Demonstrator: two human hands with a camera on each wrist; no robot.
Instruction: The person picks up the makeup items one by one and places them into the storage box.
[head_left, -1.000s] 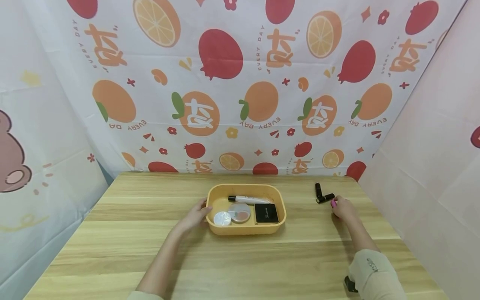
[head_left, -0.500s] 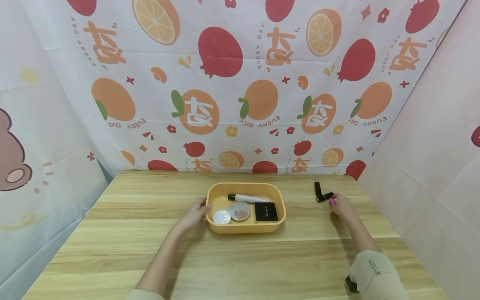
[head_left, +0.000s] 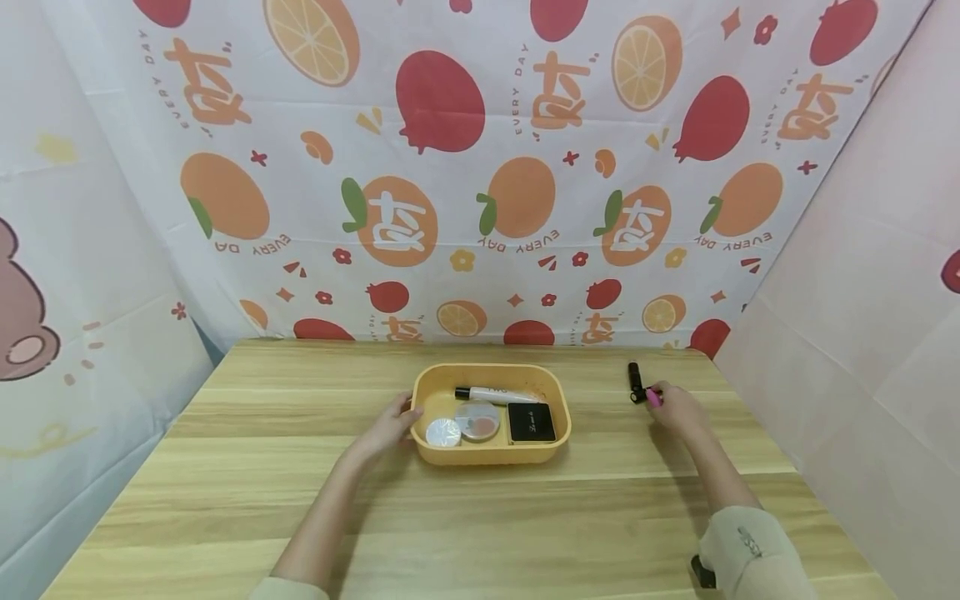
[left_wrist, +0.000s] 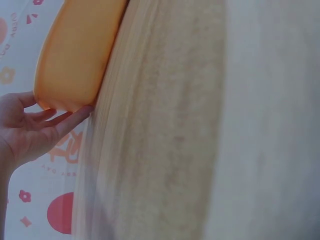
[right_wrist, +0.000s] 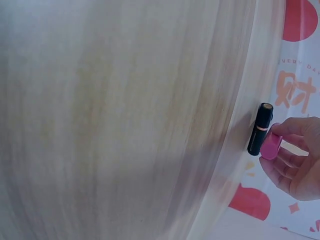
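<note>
My left hand [head_left: 392,429] grips the left end of a yellow tray [head_left: 491,457], thumb at the rim and fingers against the outside wall [left_wrist: 75,65]. Inside the tray lie a white tube with a black cap [head_left: 498,395], a round clear-lidded compact [head_left: 477,422], a smaller round silvery case [head_left: 443,432] and a square black compact [head_left: 531,422]. At the right, my right hand [head_left: 678,411] pinches a small pink rounded piece [right_wrist: 271,144], its kind unclear. Just beside it is a black lipstick tube with a rose-gold band [right_wrist: 260,129], partly covered by the hand in the head view.
Another black tube [head_left: 634,376] lies behind the first, end to end at an angle. The wooden table [head_left: 480,533] meets a fruit-print cloth [head_left: 480,208] at the back, and pale cloths hang at both sides.
The right hand has shifted slightly left with the pink piece, over the nearer black tube. The left hand and tray stay in place.
</note>
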